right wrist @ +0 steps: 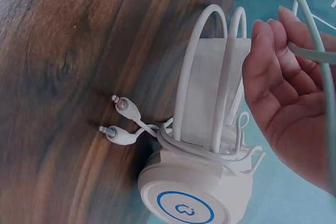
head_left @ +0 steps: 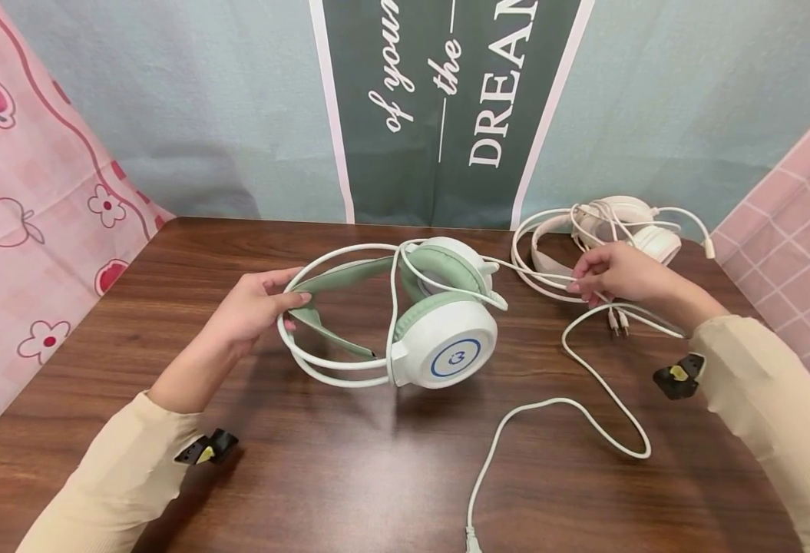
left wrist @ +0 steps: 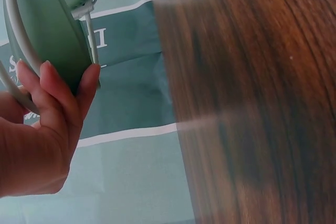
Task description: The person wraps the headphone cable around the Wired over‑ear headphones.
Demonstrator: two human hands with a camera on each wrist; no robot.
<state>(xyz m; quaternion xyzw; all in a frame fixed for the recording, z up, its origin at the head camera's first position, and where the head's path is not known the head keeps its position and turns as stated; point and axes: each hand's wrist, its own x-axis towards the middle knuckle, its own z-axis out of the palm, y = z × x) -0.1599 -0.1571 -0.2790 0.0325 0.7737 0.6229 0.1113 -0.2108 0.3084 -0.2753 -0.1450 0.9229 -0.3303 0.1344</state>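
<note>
Head-view centre: white-green headset (head_left: 442,339). Left hand (head_left: 249,307) at its 9 o'clock grips headband (head_left: 349,277); right hand (head_left: 622,273), 3 o'clock, pinches cable (right wrist: 310,54). Likely light, springy-framed; ear cushions (head_left: 432,306) soft, cable limp. Best hold: headband.

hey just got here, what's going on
A person is handling a white-and-green headset above or on a dark wooden table. Their left hand grips it at the headband end, while their right hand holds part of its pale cable. The rest of that cable curves loosely across the table toward the near edge. A second, whitish headset sits at the back right, its cable bundled around it and two plugs sticking out.
</note>
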